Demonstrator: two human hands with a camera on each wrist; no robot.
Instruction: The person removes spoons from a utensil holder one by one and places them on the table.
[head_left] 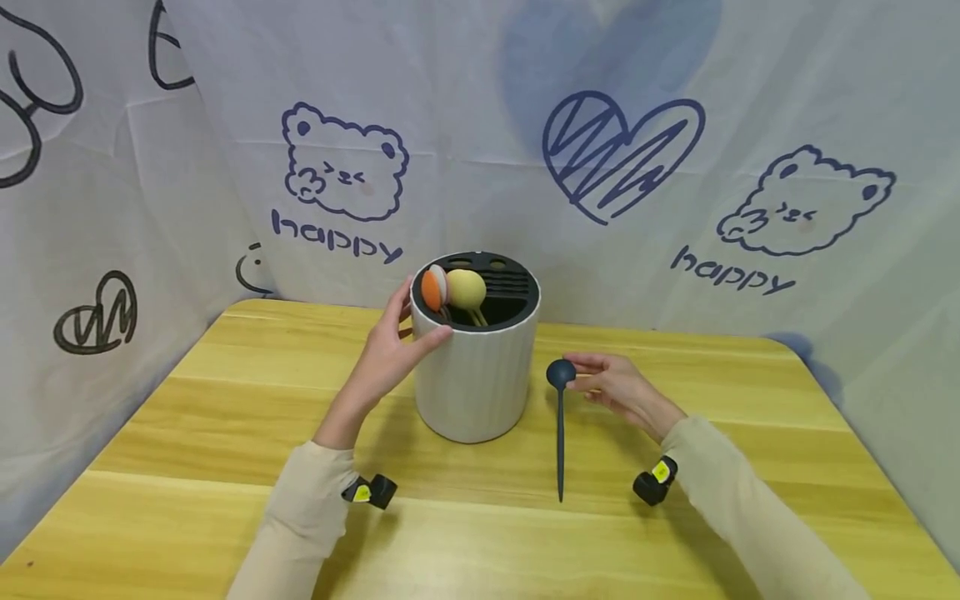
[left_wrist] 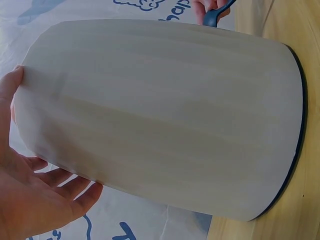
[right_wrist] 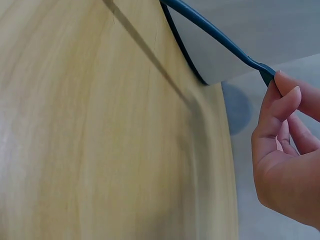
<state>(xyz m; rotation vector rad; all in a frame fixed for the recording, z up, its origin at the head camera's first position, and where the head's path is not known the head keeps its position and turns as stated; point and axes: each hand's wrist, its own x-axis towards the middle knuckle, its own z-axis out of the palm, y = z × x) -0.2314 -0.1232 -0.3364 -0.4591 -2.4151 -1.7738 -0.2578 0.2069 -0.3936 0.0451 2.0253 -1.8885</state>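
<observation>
left hand (head_left: 388, 357) grips holder (head_left: 475, 385), perhaps two utensils (head_left: 467, 290) inside; right hand (head_left: 621, 390) pinches dark ladle (head_left: 560, 374).

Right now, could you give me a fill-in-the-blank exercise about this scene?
The left hand holds the white holder, whose top insert is colored ____.
In the head view, the dark utensil pinched by the right hand is to the ____ of the holder.
In the holder, an orange-and-white utensil head sits beside a ____ one.
Below each cartoon bear is the word ____.
Missing words: black; right; yellow; happy.
</observation>
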